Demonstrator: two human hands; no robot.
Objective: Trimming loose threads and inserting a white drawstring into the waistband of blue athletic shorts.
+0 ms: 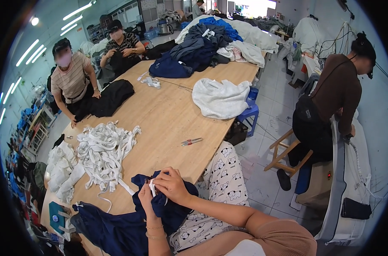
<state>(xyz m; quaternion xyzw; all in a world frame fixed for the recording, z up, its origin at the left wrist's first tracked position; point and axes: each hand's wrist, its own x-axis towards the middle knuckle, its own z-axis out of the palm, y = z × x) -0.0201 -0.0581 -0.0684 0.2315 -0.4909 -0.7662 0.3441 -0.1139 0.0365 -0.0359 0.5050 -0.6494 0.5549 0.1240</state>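
A navy blue garment (117, 228) lies bunched over my lap and the near edge of the table. Above it, close together, my left hand (147, 200) and my right hand (172, 187) pinch a short stretch of white drawstring (152, 187) where it meets the navy cloth. Both sets of fingers are closed, and the right fingers partly cover the cord and the fabric. Farther up the table lies a small pair of thread snips (191, 141) with red on the handles. Beside the garment on the left is a heap of white cords (106, 149), one strand trailing toward it.
White cloth pieces (61, 170) and a teal box-like object (56, 217) sit at the table's left edge. A white garment (221, 98), a black garment (108, 99) and a navy pile (189, 55) lie farther off. Three co-workers are nearby; one stands by a wooden stool (287, 153).
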